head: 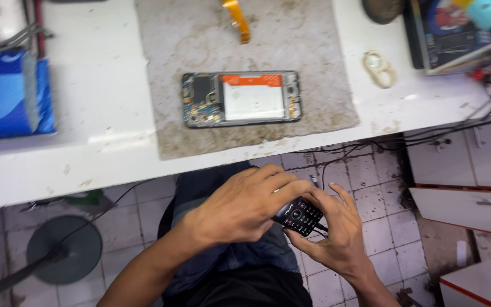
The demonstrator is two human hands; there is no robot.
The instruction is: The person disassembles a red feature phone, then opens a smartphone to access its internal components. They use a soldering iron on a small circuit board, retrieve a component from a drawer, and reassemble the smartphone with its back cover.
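Observation:
Both my hands are below the table's edge, over my lap. A small black keypad phone point(300, 215) with red-lit keys rests in my right hand point(336, 233), which cups it from below and the right. My left hand point(245, 204) comes over the phone from the left, its fingers curled on the phone's top end. On the table above lies an opened smartphone point(241, 98) with its back off, showing the circuit board and a white-and-orange battery. It sits on a worn grey mat point(313, 51).
An orange flex cable point(238, 20) lies at the mat's far edge. A blue packet point(1, 96) is at the left, a pale ring-shaped piece point(379, 68) and a box point(456, 34) with tools at the right. Black cables point(484, 108) hang off the table. White drawers point(467, 165) stand right; a round stand base point(63, 250) is on the tiled floor.

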